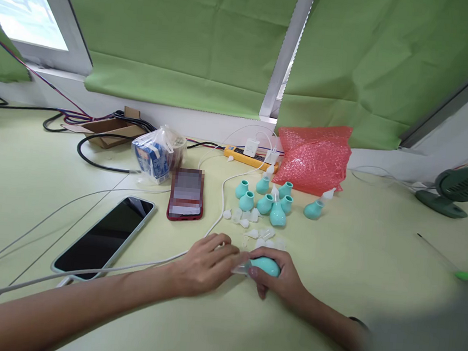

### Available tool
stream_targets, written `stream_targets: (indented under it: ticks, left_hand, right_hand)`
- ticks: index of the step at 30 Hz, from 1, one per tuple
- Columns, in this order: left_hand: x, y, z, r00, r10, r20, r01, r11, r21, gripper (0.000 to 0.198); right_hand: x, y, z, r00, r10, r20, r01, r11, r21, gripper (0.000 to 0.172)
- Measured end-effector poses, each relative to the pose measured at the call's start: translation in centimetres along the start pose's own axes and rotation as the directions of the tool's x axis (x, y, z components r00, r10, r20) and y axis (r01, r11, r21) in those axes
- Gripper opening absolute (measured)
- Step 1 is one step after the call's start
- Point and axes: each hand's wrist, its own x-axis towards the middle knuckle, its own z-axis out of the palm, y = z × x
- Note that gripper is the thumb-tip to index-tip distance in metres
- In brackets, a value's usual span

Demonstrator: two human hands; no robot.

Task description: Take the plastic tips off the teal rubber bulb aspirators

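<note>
- Teal bulb (266, 265) sits gripped in right hand (284, 278), near the table's (327, 325) front edge.
- Left hand (205, 263) pinches its clear tip (242, 269) at nine o'clock.
- Loose bulbs (272, 203) crowd twelve o'clock; open tabletop at three.

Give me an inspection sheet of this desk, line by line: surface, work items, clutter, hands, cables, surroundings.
Surface: pale yellow-green table.
Work items: teal bulb with clear tip held between both hands; more teal bulbs and loose clear tips behind.
Clutter: black phone, red phone, bagged carton, pink bubble wrap, cardboard box.
Hands: left hand on the tip; right hand grips the bulb.
Cables: white cables; black cable; yellow power strip.
Surroundings: green blinds, green fan.
</note>
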Motion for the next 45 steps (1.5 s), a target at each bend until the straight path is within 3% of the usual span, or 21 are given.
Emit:
stream_targets:
  ticks: [2,4,8,10,12,17,23,29,32,34,37,40,43,45]
  left_hand:
    - [-0.1,-0.2,0.3,0.982,-0.182,-0.050,0.179,0.982,-0.054,0.029]
    - [-0.1,-0.3,0.5,0.941,-0.335,-0.048,0.329,0.939,-0.097,0.023]
    - [0.1,-0.4,0.5,0.865,-0.489,0.115,0.492,0.871,-0.002,0.022]
    - [0.2,-0.5,0.6,0.850,-0.488,0.196,0.486,0.872,0.063,0.029]
    - [0.3,-0.5,0.6,0.863,-0.437,0.254,0.429,0.899,0.089,0.035]
    - [0.8,-0.4,0.8,0.870,-0.334,0.362,0.305,0.943,0.136,0.045]
    - [2.7,-1.4,2.2,0.858,-0.365,0.361,0.286,0.924,0.255,0.034]
    - [4.3,-2.1,4.3,0.824,-0.419,0.381,0.301,0.894,0.332,0.018]
    - [4.5,-2.4,3.9,0.853,-0.418,0.313,0.338,0.899,0.278,0.017]
    - [4.5,-2.5,2.9,0.887,-0.400,0.230,0.372,0.915,0.156,0.016]
    - [3.9,-2.3,1.0,0.910,-0.396,0.120,0.413,0.893,-0.181,0.013]
    - [2.6,-1.3,-0.4,0.854,-0.516,0.061,0.498,0.779,-0.382,0.014]
    - [1.1,-0.2,-0.9,0.780,-0.616,0.106,0.581,0.652,-0.488,0.015]
    - [0.4,0.3,-0.9,0.770,-0.625,0.125,0.584,0.612,-0.533,0.016]
  right_hand:
    - [0.0,0.1,0.0,0.978,-0.146,-0.152,0.129,0.985,-0.111,0.026]
    - [0.1,0.1,-0.2,0.914,-0.322,-0.248,0.259,0.932,-0.254,0.019]
    - [0.2,0.3,-0.6,0.772,-0.552,-0.314,0.420,0.814,-0.400,0.012]
    - [0.1,0.4,-0.6,0.731,-0.601,-0.324,0.455,0.783,-0.425,0.011]
    - [0.0,0.5,-0.6,0.706,-0.629,-0.327,0.468,0.760,-0.450,0.011]
    - [-0.3,0.3,-0.4,0.694,-0.686,-0.220,0.514,0.686,-0.515,0.009]
    - [-0.4,-0.1,-0.1,0.622,-0.781,-0.049,0.654,0.554,-0.515,0.018]
    - [-0.4,-0.1,-0.1,0.655,-0.752,-0.078,0.618,0.592,-0.516,0.012]
    - [-0.5,0.1,-0.3,0.674,-0.724,-0.145,0.561,0.629,-0.538,0.011]
    - [-0.5,0.3,-0.4,0.674,-0.710,-0.204,0.521,0.653,-0.549,0.011]
    - [-0.4,0.7,-0.5,0.681,-0.670,-0.294,0.451,0.701,-0.553,0.011]
    - [-0.2,0.8,-0.4,0.706,-0.628,-0.327,0.391,0.731,-0.559,0.011]
    - [-0.1,0.6,-0.2,0.710,-0.638,-0.298,0.397,0.713,-0.579,0.012]
    - [0.0,0.5,-0.1,0.714,-0.646,-0.270,0.398,0.691,-0.603,0.013]
